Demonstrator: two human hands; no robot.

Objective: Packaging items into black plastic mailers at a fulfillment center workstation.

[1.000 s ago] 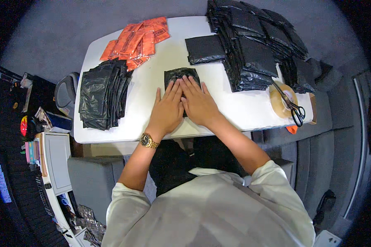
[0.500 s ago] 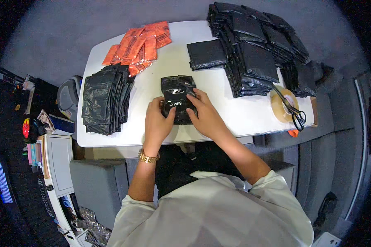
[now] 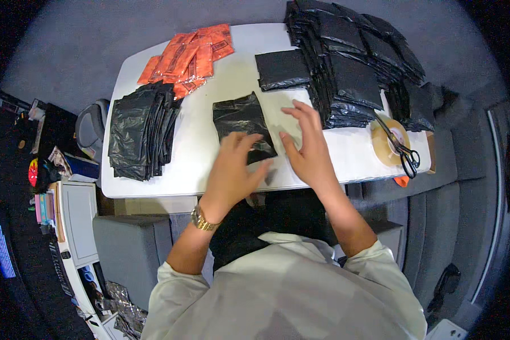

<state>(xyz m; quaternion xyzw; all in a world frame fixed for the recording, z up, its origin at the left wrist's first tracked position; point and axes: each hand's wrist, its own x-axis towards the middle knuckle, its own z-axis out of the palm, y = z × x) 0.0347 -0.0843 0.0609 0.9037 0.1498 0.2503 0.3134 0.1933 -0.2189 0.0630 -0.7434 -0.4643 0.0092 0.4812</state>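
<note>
A flat black plastic packet (image 3: 238, 116) lies slightly turned on the white table (image 3: 198, 141) in front of me. My left hand (image 3: 232, 173) is over its lower part with fingers spread, a little blurred, hiding some of it; whether it touches the plastic I cannot tell. To the right of the packet my right hand (image 3: 310, 150) is lifted, fingers apart, holding nothing. Another black packet (image 3: 283, 69) lies beyond it, against the large piles.
Stacked black packets (image 3: 354, 79) fill the back right, and a black pile (image 3: 139, 133) stands at left. Orange packets in clear wrap (image 3: 187, 56) lie behind that. Black-handled scissors (image 3: 402, 150) rest on a tape roll (image 3: 381, 144) near the right edge. A grey seat (image 3: 127, 249) is below left.
The middle packet has gone from upright with a glossy, creased face up to slightly turned with a smoother face showing. Both hands have come off its sides, the right one farther right.
</note>
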